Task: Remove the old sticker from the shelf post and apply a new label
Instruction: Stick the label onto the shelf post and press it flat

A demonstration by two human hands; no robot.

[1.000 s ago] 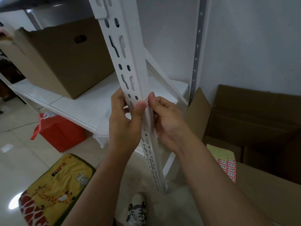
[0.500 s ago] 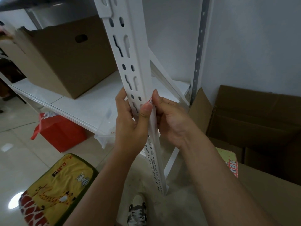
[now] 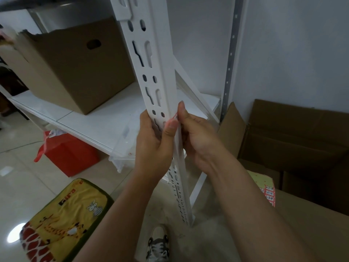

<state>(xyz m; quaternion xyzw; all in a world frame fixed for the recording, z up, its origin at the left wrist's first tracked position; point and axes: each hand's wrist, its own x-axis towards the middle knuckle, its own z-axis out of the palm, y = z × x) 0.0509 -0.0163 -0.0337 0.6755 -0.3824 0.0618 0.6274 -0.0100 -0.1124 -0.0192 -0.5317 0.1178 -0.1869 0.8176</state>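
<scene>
A white slotted shelf post (image 3: 151, 59) runs down the middle of the view. My left hand (image 3: 153, 144) wraps around the post from the left, its thumb pressed on the post's right edge. My right hand (image 3: 198, 137) holds the post from the right, fingertips meeting the left thumb. Between thumb and fingers a small red-and-white sticker (image 3: 175, 116) shows on the post's edge, mostly covered. A sheet of red-bordered labels (image 3: 269, 194) lies on a cardboard box at the right, partly hidden behind my right forearm.
A brown cardboard box (image 3: 75, 69) stands on the white shelf (image 3: 90, 120). Open cardboard boxes (image 3: 302, 140) sit at the right by the wall. A red box (image 3: 71, 156) and a yellow giraffe-print cushion (image 3: 62, 220) lie on the floor. My shoe (image 3: 157, 246) is below.
Both hands have stayed on the post around the sticker; the view has shifted slightly, so the post and hands sit a little further right and higher.
</scene>
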